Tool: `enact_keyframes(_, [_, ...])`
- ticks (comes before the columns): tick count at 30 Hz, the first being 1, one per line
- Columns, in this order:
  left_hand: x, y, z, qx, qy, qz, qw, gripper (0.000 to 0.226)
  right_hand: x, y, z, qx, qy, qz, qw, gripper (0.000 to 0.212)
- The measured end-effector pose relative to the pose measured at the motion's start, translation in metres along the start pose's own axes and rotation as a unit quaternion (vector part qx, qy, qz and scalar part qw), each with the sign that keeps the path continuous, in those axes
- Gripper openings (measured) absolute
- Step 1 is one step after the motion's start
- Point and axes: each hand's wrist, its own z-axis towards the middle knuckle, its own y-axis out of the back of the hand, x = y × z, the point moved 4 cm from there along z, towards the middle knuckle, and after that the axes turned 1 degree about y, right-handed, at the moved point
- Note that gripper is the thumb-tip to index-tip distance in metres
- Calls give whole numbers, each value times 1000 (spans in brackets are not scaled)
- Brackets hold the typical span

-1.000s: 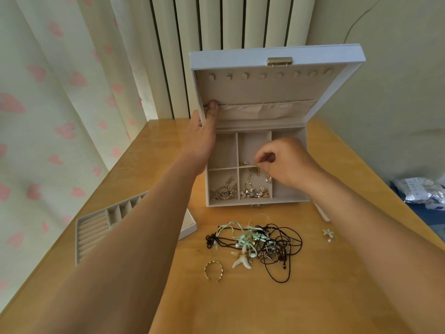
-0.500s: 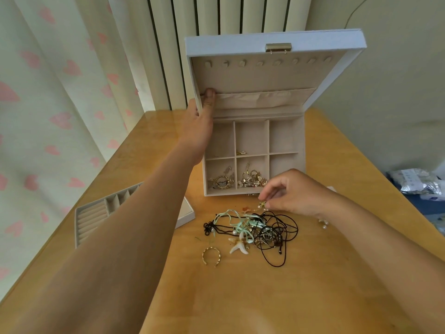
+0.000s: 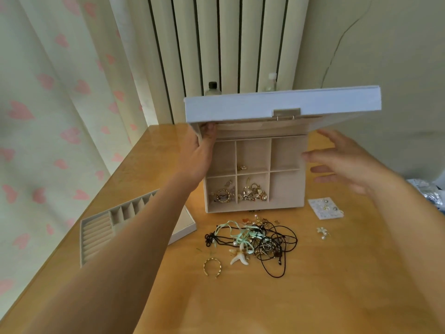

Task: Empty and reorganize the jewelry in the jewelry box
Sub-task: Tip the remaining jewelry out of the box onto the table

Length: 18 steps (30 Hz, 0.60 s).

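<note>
The jewelry box is standing at the centre of the counter, and its lid is being held tilted forward over six compartments. Gold pieces are being kept in the near middle compartment, a gold ring in the near left one, and one small piece in the far middle one. The other three compartments are bare.

The left edge of the lid is being gripped by the left hand at 9 o'clock of the box. The thumb is lying on the inner face, and the other fingers are hidden behind the edge. The right hand is being held at 3 o'clock, just beside the right wall, with its fingers spread wide and holding nothing. It is blurred, so contact with the box cannot be told.

At 6 o'clock of the box, a tangle of cords and ribbon is lying on the counter, with a starfish pendant and an open gold bangle near it. At 4 o'clock, an earring card and a pearl earring are lying apart. At 8 o'clock, a ring tray is partly covered by the left forearm. At 12 o'clock, two bottle tops are showing above the lid before a radiator.
</note>
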Motion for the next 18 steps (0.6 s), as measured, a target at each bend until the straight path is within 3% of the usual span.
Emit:
enact_keyframes(3, [5, 4, -7, 45, -15, 81, 996, 17, 5, -3, -2, 31, -10, 10, 999, 91])
enact_keyframes(4, [6, 7, -9, 55, -25, 105, 993, 15, 4, -4, -3, 41, -8, 12, 999, 85])
enact_keyframes(6, [4, 15, -14, 95, -46, 115, 988, 10, 5, -5, -3, 60, 3, 20, 998, 54])
enact_keyframes(8, [-4, 23, -18, 108, -46, 149, 982, 51, 9, -5, -4, 66, 15, 35, 997, 29])
enact_keyframes(9, [-8, 25, -20, 116, -40, 141, 982, 58, 11, -5, -5, 65, 21, 33, 997, 25])
enact_keyframes(14, [-31, 32, -25, 163, 13, 126, 978, 64, 13, -9, -8, 83, 36, -28, 996, 30])
enact_keyframes(18, [-42, 30, -32, 168, 0, 98, 981, 74, 10, -10, -6, 74, 30, -48, 996, 31])
